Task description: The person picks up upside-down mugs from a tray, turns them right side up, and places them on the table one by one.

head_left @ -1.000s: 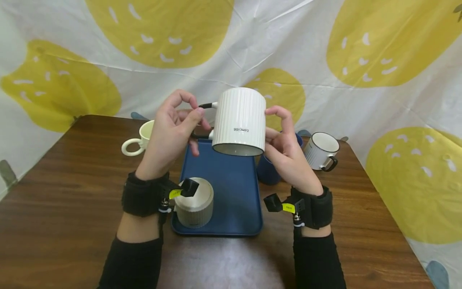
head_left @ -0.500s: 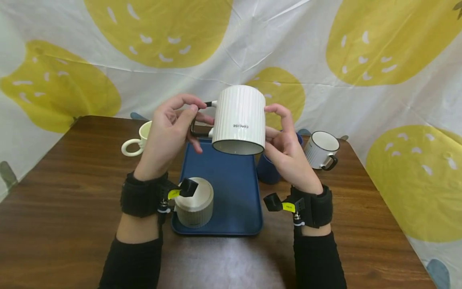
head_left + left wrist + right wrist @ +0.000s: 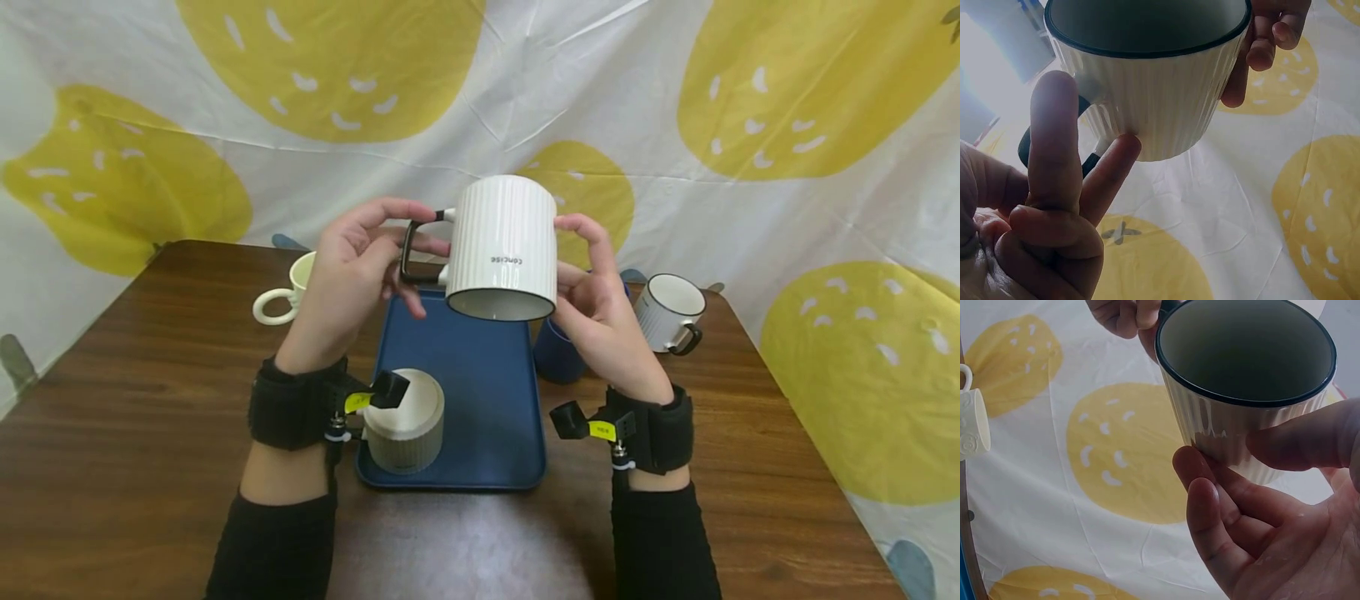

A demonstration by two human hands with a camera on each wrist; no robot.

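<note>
A white ribbed mug [image 3: 502, 246] with a dark rim and black handle [image 3: 411, 246] hangs upside down in the air above the far end of a blue tray [image 3: 487, 392]. My left hand [image 3: 390, 250] is at the handle, with the thumb on top and the fingers through and under it. In the left wrist view two fingers [image 3: 1054, 137] lie against the mug [image 3: 1154, 94] by the handle. My right hand [image 3: 577, 258] grips the mug's opposite side. In the right wrist view its thumb and fingers [image 3: 1210, 487] press the ribbed wall [image 3: 1241, 425].
A second ribbed mug [image 3: 405, 421] stands upside down on the tray's near left corner. A cream cup [image 3: 288, 292] sits at the left, a dark blue cup [image 3: 555, 354] by the tray's right edge, and a white black-rimmed mug [image 3: 670, 312] further right. A yellow-spotted cloth hangs behind the brown table [image 3: 150, 375].
The mug has shifted slightly right and its handle now shows more fully. My left fingers have moved in around the handle. The right hand keeps its grip.
</note>
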